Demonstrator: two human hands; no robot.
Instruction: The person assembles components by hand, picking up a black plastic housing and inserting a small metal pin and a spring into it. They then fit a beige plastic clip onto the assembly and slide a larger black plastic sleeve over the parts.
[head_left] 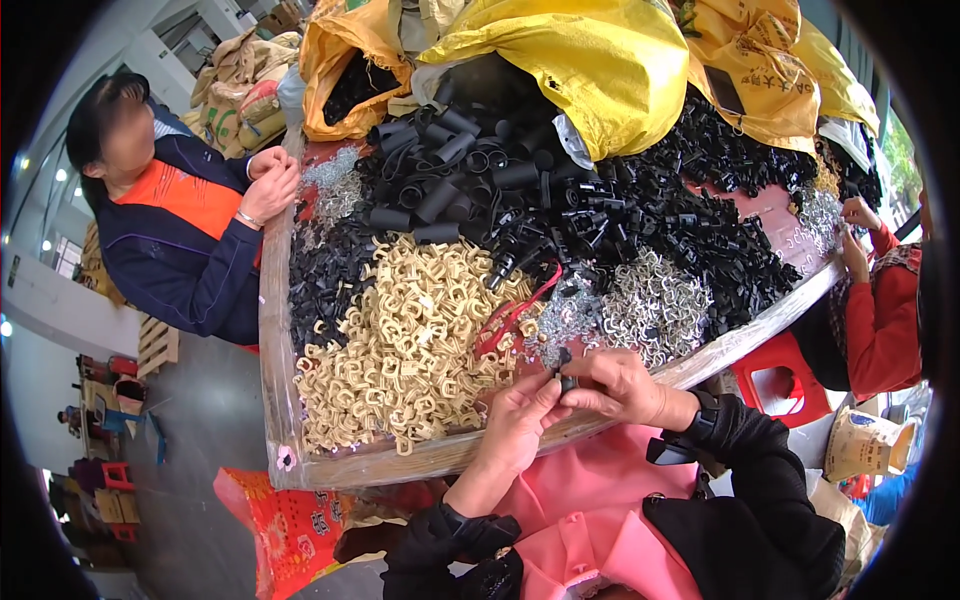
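Observation:
My left hand (518, 418) and my right hand (612, 385) meet at the near edge of the table (272, 330), fingertips pinched together on a small black plastic part (566, 380). Just beyond them lie a heap of beige plastic clips (400, 340), a pile of small silver metal clips (640, 305) and a red strap (510, 318). Further back are short black tubes (450, 170) and a mass of small black plastic parts (690, 220).
Yellow sacks (590, 60) lean at the table's far end. A person in a navy and orange jacket (190, 240) works at the left side, another in a red sleeve (880, 310) at the right. A red stool (785, 375) and an orange patterned bag (285, 525) stand nearby.

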